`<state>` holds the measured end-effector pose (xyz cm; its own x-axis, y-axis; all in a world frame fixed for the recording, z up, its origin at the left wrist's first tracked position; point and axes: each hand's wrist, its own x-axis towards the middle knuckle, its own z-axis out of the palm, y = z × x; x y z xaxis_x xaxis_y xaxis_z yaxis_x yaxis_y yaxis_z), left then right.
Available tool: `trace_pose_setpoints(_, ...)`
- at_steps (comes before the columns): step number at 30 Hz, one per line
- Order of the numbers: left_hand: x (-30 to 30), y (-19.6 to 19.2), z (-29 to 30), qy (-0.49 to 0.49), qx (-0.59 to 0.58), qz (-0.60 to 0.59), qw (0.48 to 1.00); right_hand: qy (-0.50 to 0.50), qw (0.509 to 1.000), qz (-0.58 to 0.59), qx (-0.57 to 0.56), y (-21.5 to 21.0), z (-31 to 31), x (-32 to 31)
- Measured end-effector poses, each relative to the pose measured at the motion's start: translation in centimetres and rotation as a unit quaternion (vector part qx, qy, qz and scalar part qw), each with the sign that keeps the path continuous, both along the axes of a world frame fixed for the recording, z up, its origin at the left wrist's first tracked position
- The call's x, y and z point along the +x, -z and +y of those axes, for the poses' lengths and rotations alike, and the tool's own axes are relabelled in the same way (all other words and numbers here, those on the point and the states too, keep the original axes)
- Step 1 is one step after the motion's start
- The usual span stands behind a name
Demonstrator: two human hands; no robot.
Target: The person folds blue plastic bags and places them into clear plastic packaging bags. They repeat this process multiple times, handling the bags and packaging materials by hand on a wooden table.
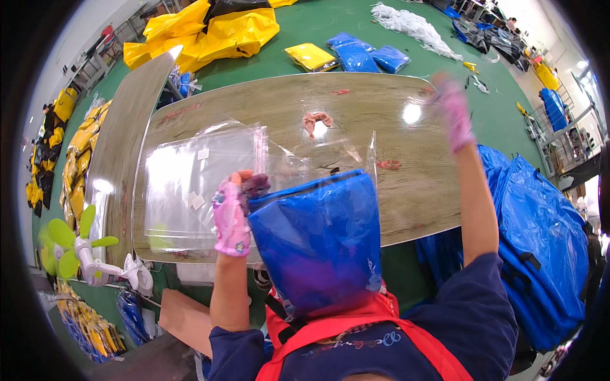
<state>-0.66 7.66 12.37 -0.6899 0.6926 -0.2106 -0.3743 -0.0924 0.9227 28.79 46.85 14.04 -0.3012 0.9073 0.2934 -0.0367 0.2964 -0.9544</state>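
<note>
My left hand [231, 216], in a pink patterned glove with bare fingertips, is closed on the upper left corner of a clear plastic bag. Inside that bag is a folded blue sheet-like bundle [314, 228], held upright against my front at the table's near edge. The bag's clear mouth stands up above the blue. My right hand [454, 114], gloved in pink too, is raised over the table's far right corner, away from the bundle. Motion smears its fingers. Flat clear plastic bags [178, 190] lie on the table left of the bundle.
The wood-patterned table [419, 184] has a small brownish scrap [316, 122] on it. Large blue material [540, 247] is heaped at my right. A green-bladed fan [79, 244] sits at the left. Yellow material [210, 38] and wrapped packages [352, 52] lie on the floor beyond.
</note>
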Motion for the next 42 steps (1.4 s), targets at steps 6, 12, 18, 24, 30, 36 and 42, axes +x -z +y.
trace_pose_setpoints(6, 1.1, -4.2, -2.7, 0.034, -0.039, 0.203, 0.978, -0.258, 0.919, -0.127, -0.27, -4.8, -18.2, -4.0)
trace_pose_setpoints(12, 1.9, -9.1, -6.4, 0.075, -0.039, 0.099, 0.992, -0.269, 0.895, 0.088, -0.345, -6.7, -22.4, -1.3)
trace_pose_setpoints(18, 2.2, -4.1, -7.3, 0.133, 0.183, 0.153, 0.962, -0.327, 0.895, 0.159, -0.259, -3.6, -22.7, 1.7)
trace_pose_setpoints(24, 0.7, -5.2, -8.6, 0.252, 0.006, 0.52, 0.816, -0.406, 0.905, 0.039, 0.119, -0.7, -22.5, 5.3)
trace_pose_setpoints(30, 1.0, -8.9, -8.4, 0.272, -0.149, 0.758, 0.573, -0.34, 0.882, -0.11, 0.308, -0.5, -23.3, 5.3)
trace_pose_setpoints(36, 5.1, -13.9, -0.2, 0.24, 0.031, 0.789, 0.564, -0.311, 0.88, -0.092, 0.347, -0.1, -23.5, 4.7)
trace_pose_setpoints(42, 8.5, -8.2, 4.4, 0.412, -0.26, 0.668, 0.562, -0.387, 0.91, -0.088, 0.118, -0.9, -22.9, 9.6)
